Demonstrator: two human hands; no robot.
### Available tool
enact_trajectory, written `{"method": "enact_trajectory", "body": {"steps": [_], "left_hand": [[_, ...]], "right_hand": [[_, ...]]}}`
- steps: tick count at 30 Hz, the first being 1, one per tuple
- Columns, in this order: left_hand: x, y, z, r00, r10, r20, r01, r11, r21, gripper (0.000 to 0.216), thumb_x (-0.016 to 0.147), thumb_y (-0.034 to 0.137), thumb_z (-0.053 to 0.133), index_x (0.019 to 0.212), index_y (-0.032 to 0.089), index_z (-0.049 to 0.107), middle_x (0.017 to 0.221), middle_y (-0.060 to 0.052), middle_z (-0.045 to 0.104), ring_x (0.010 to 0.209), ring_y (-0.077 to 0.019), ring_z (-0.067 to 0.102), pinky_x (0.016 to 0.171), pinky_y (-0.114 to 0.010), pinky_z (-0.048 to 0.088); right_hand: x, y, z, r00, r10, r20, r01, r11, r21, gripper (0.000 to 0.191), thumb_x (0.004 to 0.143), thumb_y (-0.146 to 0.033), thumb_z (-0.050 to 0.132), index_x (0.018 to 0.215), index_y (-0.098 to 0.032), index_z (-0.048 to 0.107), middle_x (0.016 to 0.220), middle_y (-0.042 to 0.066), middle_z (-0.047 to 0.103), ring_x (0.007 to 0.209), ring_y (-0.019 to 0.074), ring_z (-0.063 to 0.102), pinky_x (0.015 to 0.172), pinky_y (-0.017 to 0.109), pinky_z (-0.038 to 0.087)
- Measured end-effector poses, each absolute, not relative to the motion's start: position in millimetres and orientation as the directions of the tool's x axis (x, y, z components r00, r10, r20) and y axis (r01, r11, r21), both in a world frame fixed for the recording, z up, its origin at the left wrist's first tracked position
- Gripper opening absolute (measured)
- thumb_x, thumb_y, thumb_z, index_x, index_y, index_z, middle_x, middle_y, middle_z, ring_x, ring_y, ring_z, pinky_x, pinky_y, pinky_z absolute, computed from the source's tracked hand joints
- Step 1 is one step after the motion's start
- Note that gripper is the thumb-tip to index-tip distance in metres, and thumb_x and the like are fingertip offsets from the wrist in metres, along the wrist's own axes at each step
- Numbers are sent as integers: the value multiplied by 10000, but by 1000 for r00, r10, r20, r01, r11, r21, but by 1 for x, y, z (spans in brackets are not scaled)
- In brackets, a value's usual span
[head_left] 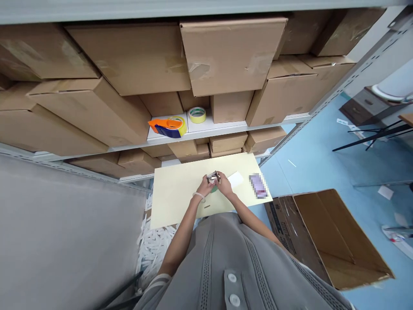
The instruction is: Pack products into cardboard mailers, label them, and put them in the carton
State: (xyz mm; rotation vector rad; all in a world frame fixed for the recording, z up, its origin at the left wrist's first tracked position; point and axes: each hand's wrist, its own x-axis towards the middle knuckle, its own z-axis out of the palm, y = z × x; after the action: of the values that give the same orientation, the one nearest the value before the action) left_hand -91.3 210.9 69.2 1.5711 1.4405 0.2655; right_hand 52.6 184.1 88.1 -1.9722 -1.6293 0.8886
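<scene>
Over a pale yellow board (180, 185), my left hand (204, 187) and my right hand (224, 184) meet around a small shiny silver object (213, 177) with dark edges. Fingers of both hands are closed on its two sides; its exact kind is too small to make out. Just below it, a bit of something green (214, 189) shows between the hands. A white card or paper (235, 179) lies on the board beside my right hand. Nearer my body is a short brown strip (207, 206).
A pixelated purple item (258, 186) lies at the board's right end. On the shelf (222, 125) ahead are an orange and blue tape dispenser (168, 127), a yellow tape roll (197, 115) and several cardboard boxes (230, 56). An open carton (342, 237) stands right; white scraps (158, 249) lie lower left.
</scene>
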Motion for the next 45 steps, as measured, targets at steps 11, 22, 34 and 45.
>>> {"method": "enact_trajectory", "body": {"steps": [11, 22, 34, 45], "left_hand": [[-91, 203, 57, 360, 919, -164, 661, -126, 740, 813, 739, 174, 648, 1448, 200, 249, 1421, -168, 362, 1244, -295, 490, 923, -414, 488], [-81, 195, 56, 250, 960, -126, 657, -73, 750, 720, 771, 131, 595, 1427, 249, 321, 1346, -105, 455, 1141, -227, 558, 907, -331, 483], [-86, 197, 66, 332, 943, -25, 725, -238, 647, 912, 702, 290, 699, 1477, 248, 219, 1462, -110, 353, 1321, -280, 408, 1051, -400, 369], [-106, 209, 74, 233, 969, -87, 749, -122, 651, 722, 676, 274, 721, 1336, 300, 429, 1312, -49, 509, 1169, -247, 555, 951, -333, 443]], "right_hand": [[32, 198, 116, -16, 991, -133, 961, -21, -275, 479, 786, -243, 635, 1235, -176, 479, 1393, 158, 428, 1226, 272, 441, 1007, 425, 328], [16, 212, 117, 37, 907, -419, 981, -113, -157, 534, 766, -221, 643, 1274, -153, 492, 1334, 202, 448, 1216, 298, 454, 961, 479, 364], [20, 223, 112, -17, 902, -431, 950, -119, -287, 713, 654, -171, 691, 1328, -147, 458, 1525, 217, 223, 1390, 370, 254, 1047, 604, 267], [37, 204, 140, 38, 999, -30, 742, -49, -668, 539, 612, -348, 695, 1103, -188, 541, 1379, 131, 483, 1105, 270, 583, 883, 367, 469]]}}
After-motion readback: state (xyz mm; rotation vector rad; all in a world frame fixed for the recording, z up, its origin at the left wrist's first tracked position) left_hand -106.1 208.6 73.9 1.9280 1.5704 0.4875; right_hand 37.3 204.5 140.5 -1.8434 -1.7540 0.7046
